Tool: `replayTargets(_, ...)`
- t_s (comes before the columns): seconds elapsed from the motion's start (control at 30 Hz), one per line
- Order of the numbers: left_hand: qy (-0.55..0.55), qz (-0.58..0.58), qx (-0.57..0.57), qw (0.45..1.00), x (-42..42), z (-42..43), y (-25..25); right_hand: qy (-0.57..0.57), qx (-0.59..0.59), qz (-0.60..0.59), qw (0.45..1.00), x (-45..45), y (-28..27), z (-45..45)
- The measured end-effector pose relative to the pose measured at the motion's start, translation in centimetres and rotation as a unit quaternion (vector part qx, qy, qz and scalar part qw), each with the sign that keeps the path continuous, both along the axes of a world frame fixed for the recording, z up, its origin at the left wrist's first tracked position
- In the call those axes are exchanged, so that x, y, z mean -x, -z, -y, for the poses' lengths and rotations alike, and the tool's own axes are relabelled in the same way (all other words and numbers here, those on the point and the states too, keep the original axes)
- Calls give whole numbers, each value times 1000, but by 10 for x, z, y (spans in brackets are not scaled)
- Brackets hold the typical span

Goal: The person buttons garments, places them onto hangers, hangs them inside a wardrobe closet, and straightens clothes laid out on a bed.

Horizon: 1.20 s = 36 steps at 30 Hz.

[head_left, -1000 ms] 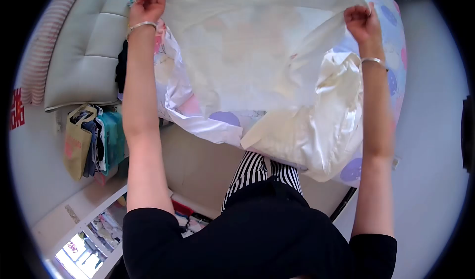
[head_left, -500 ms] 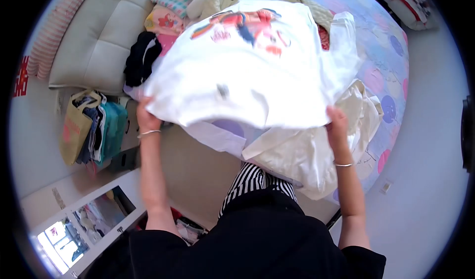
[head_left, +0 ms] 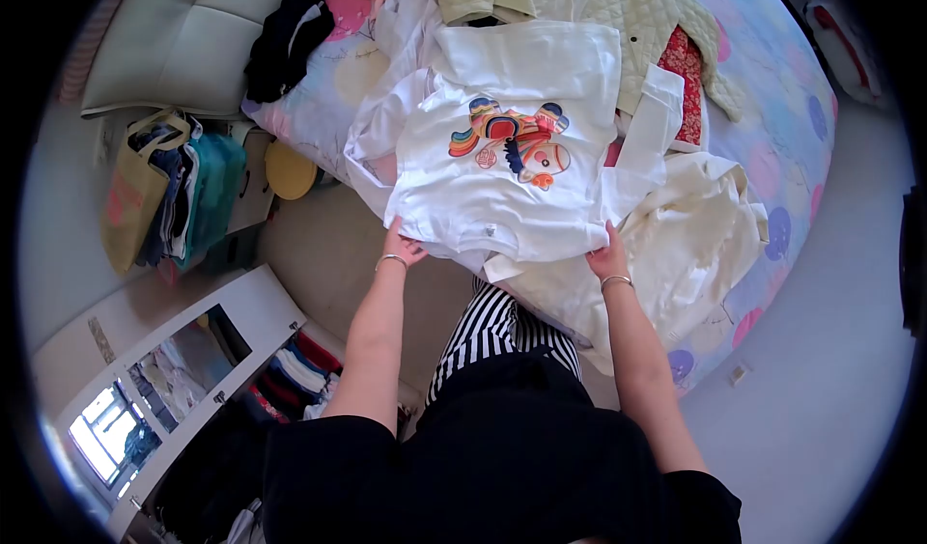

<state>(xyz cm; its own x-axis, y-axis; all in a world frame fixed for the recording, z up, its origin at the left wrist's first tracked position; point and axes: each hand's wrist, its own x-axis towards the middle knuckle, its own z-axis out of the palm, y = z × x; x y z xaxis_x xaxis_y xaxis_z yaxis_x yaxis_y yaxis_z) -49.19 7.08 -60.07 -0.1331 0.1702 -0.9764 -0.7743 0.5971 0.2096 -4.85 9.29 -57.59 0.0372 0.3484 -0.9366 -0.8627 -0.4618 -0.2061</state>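
A white shirt [head_left: 444, 158] with a colourful cartoon horse print lies spread over the bed's front edge, its neckline towards me. My left hand [head_left: 406, 245] is at the shirt's near left corner, thumb on top and the other fingers partly under the cloth. At the near right corner, my right hand [head_left: 607, 257] pinches the fabric. A white sleeve [head_left: 645, 148] stretches out on the right. Beneath and beside the shirt lies a cream satiny garment [head_left: 690, 240], close to my right hand. Thin white cloth [head_left: 372, 143] shows along the left side.
A quilted cream jacket [head_left: 632, 37] and a red patterned cloth [head_left: 679, 90] lie farther back on the bed [head_left: 787, 148]. Black clothing [head_left: 288, 47] rests at the bed's left. Bags of clothes [head_left: 174, 192] hang beside it; a mirrored cabinet [head_left: 183, 370] stands lower left.
Both hands have come closer together and the shirt, raised and billowing before, has settled flat on the bed. My view has shifted, showing more of the quilted jacket.
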Motion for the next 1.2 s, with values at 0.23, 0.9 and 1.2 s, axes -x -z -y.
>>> replayTargets(0.23, 47, -49, 30, 997, -12, 6, 29, 14, 74, 24, 997, -16, -1, -8)
replayTargets(0.9, 584, -393, -531, 472, -183, -34, -277, -514, -436, 318, 666, 52, -260, -82)
replayTargets(1.2, 478, -495, -705, 169, -192, -132, -389, -431, -558, 402, 585, 18, -295, -38)
